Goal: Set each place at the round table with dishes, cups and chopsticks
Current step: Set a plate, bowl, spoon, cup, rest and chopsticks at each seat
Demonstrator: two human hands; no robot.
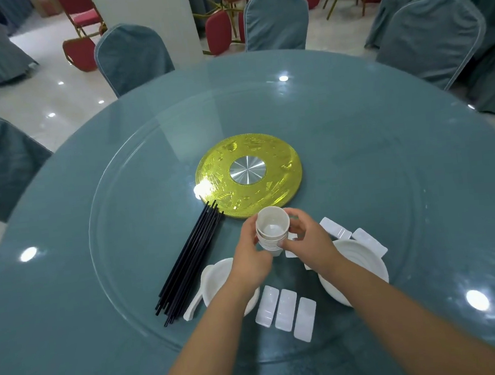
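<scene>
Nearest, three white rests (pixel 285 310) lie side by side on the glass, between the two forearms; left of them a bowl (pixel 215 282) with a spoon (pixel 194 306) at its near-left rim; right of them a stack of plates (pixel 363 262), partly under the right forearm.

Just past these, both hands hold the cup stack (pixel 272 230) between them; the left hand (pixel 252 257) grips its left side low down, the right hand (pixel 309 238) curls round its right side, fingers at the upper cups; the stack tilts, mouth toward the camera, its long axis running away from the person and down toward the glass. Whether its base touches the glass I cannot tell.

The next move, as I judge it, is to peel the top cup off along that axis; the right hand sits nearer the rim, so it would pull while the left steadies the rest.

Left of the hands the chopsticks (pixel 191 264) lie bundled, pointing away and rightward toward the gold disc (pixel 249 175); beyond, the table (pixel 386 151) shows no place laid; covered chairs (pixel 276 17) ring the far edge.
</scene>
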